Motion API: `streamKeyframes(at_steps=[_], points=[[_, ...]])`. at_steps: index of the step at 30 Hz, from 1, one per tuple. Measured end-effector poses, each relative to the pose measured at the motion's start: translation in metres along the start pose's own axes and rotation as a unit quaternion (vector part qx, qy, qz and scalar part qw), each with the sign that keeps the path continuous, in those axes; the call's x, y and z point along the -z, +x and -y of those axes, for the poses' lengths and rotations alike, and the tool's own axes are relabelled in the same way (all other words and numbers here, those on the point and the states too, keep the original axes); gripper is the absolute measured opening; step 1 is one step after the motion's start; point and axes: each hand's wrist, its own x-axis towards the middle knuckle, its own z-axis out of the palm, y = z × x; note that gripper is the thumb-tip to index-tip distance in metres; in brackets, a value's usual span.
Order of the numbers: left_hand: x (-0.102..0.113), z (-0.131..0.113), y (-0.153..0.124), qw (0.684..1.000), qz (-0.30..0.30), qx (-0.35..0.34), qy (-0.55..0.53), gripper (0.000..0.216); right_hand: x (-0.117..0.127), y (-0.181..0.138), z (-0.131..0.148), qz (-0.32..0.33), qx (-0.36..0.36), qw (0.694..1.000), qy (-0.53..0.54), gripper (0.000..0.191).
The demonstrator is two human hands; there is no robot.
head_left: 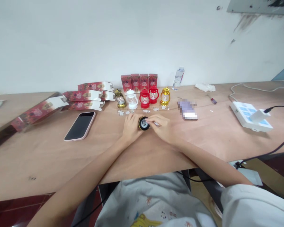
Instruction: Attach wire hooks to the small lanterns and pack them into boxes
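Observation:
Near the middle of the table, my left hand (130,126) is closed round a small lantern (144,124), tipped so its round black base with a gold rim faces me. My right hand (162,127) has its fingers pinched together at the base; whatever they hold is too small to make out. Just beyond stand a bronze lantern (120,99), a white lantern (132,99), two red lanterns (144,99) and a gold lantern (165,96). Small clear-and-white pieces (146,111) lie in front of them.
Red printed boxes (85,95) lie open at left; several more boxes (139,82) stand against the wall. A phone (80,126) lies left, a purple packet (187,109) right. Farther right are a water bottle (178,78), tissue (205,87), screwdriver (213,100) and corded power strip (248,115).

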Motion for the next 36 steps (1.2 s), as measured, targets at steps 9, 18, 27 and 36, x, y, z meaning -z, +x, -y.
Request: streamKeyframes(at_steps=[9,18,27,36], points=[[-0.002,0.0,-0.001,1.0,-0.004,-0.005,0.001,0.023,-0.002,0.001,-0.005,0.001,0.027,0.998,-0.054,0.012],[-0.001,0.007,0.0,0.998,-0.04,0.041,-0.038,0.031,0.007,0.007,-0.01,0.011,-0.015,0.996,-0.084,0.021],[0.001,0.014,0.0,0.985,-0.1,0.109,-0.083,0.037,-0.004,0.007,-0.046,0.23,-0.041,0.932,-0.278,0.021],[-0.003,0.017,-0.001,0.991,-0.081,0.084,-0.062,0.034,-0.002,0.01,-0.047,0.203,-0.014,0.945,-0.255,0.008]])
